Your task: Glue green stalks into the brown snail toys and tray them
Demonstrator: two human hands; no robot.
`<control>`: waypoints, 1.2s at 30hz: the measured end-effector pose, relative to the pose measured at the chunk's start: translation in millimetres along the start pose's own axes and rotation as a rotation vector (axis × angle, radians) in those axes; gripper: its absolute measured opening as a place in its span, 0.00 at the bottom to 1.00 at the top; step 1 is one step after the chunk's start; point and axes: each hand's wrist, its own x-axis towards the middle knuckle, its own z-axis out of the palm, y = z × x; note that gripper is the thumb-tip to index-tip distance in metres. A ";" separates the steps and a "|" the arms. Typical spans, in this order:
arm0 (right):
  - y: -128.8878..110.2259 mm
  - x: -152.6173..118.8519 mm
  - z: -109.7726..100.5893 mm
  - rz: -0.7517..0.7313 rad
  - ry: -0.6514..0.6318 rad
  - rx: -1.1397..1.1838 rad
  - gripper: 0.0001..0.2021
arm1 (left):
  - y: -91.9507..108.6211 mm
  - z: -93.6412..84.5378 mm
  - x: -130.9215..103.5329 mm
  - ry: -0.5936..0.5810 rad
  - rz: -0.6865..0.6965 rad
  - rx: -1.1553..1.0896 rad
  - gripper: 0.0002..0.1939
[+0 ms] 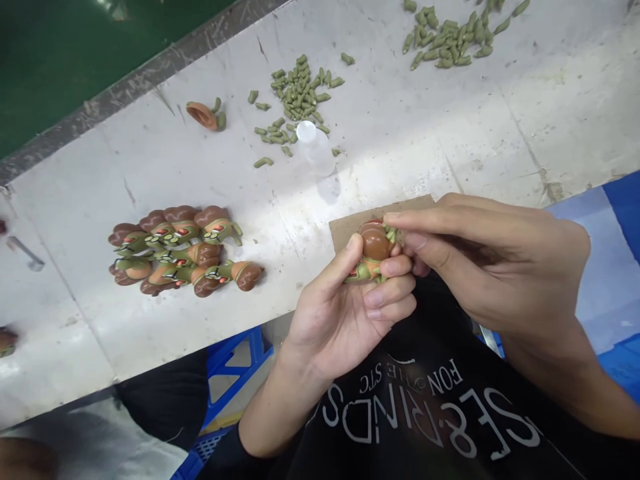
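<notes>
A small brown, green and orange toy figure is held in my left hand, whose thumb and fingers wrap around it. My right hand pinches at a small green piece on the figure's right side, thumb and forefinger closed on it. Whether that piece is joined to the figure, I cannot tell. Underneath, a brown cardboard sheet lies at the table's near edge. Just beyond my hands a small translucent white bottle stands upright.
Loose small green pieces lie in a pile past the bottle, with another pile farther right. Several similar figures are grouped on the left. An orange-brown cup-shaped part sits near the far edge. Blue stools stand below the table.
</notes>
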 end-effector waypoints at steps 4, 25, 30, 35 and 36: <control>2.4 -0.2 0.0 0.044 0.013 0.062 0.15 | -0.1 1.4 0.3 0.001 0.047 0.068 0.13; 0.3 -5.2 11.2 0.132 0.051 0.218 0.21 | -2.4 7.0 -8.8 0.090 0.300 0.427 0.15; -3.6 -8.9 8.6 0.134 0.085 0.154 0.22 | -7.3 5.4 -10.8 0.101 0.353 0.462 0.17; -7.6 -12.8 5.6 0.213 0.154 0.061 0.16 | -12.5 1.1 -9.4 0.051 0.362 0.423 0.19; -4.7 -13.8 2.8 0.235 0.193 0.028 0.14 | -12.1 -0.4 -9.5 0.040 0.363 0.417 0.21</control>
